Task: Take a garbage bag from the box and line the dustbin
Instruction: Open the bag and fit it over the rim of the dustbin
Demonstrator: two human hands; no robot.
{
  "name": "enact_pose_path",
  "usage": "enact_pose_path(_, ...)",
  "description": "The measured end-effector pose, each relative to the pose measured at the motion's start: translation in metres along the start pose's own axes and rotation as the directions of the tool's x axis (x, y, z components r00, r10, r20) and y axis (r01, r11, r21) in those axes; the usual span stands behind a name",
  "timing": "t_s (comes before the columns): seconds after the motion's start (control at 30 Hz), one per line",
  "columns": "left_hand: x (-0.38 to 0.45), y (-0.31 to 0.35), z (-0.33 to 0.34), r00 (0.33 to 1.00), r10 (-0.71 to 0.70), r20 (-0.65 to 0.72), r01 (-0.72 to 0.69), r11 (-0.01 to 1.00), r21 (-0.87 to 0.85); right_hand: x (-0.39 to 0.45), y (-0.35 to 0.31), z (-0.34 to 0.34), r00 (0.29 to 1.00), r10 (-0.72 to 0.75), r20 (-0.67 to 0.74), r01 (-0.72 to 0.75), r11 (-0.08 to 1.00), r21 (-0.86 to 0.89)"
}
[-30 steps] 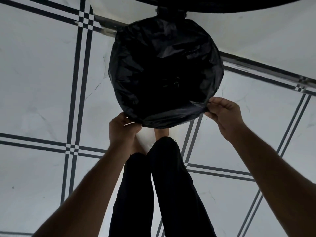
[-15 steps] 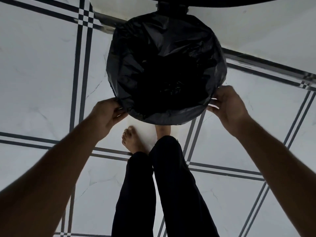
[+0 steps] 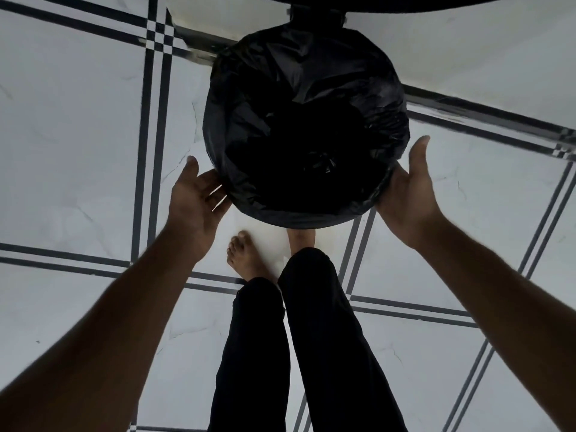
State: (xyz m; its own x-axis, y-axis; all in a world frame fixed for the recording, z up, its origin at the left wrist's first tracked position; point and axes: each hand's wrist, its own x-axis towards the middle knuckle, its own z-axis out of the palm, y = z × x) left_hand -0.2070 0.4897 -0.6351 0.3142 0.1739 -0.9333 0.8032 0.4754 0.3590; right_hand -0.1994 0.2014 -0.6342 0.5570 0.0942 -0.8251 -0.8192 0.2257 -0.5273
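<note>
**A:** Looking straight down, the black garbage bag [image 3: 305,98] is already folded over the rim of the round dustbin [image 3: 299,218], which sits on the white tiled floor [image 3: 78,151] right in front of the person's feet. Plastic's crinkly and sags down into a dark middle.

**B:** And the hands?

**A:** One on each side of the bin, down at the near half. Left hand [image 3: 194,199] has its palm spread, fingers going in under the bag's edge, thumb sticking up. Right hand [image 3: 408,198] is the same deal, flat and spread against the bag on its side, thumb up. Neither one is pinching anything, both just cupping the sides.

**B:** Anything in the way?

**A:** The bare left foot [image 3: 246,260] is just below the bin, the other foot tucked partly under its rim. Black trousers [image 3: 311,338] below that. Something dark [image 3: 318,18] pokes out just behind the bin, can't tell what.
</note>
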Motion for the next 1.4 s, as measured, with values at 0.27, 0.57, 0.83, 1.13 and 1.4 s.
enact_pose_path(0.27,0.004,0.001,-0.006,0.998,-0.056,-0.029,0.049,0.979,-0.198,0.007,0.007,0.006,0.888,-0.098,-0.449,-0.015,0.971,-0.24)
enact_pose_path(0.57,0.001,0.004,-0.004,0.995,-0.067,0.08,0.076,0.991,-0.114,-0.013,0.006,0.017,0.705,0.047,-0.707,-0.123,0.991,-0.056)
enact_pose_path(0.83,-0.002,-0.007,0.0,0.993,-0.1,0.064,0.108,0.985,-0.135,-0.036,0.032,0.028,0.867,0.363,-0.342,-0.131,0.827,0.547)
enact_pose_path(1.13,-0.008,-0.019,0.003,0.99,-0.116,0.082,0.136,0.937,-0.323,-0.013,0.028,0.016,0.877,0.277,-0.393,0.071,0.734,0.676)
enact_pose_path(1.4,-0.001,-0.008,0.003,0.997,-0.077,-0.002,0.072,0.941,-0.33,-0.008,0.012,0.005,0.883,0.221,-0.414,0.029,0.855,0.518)
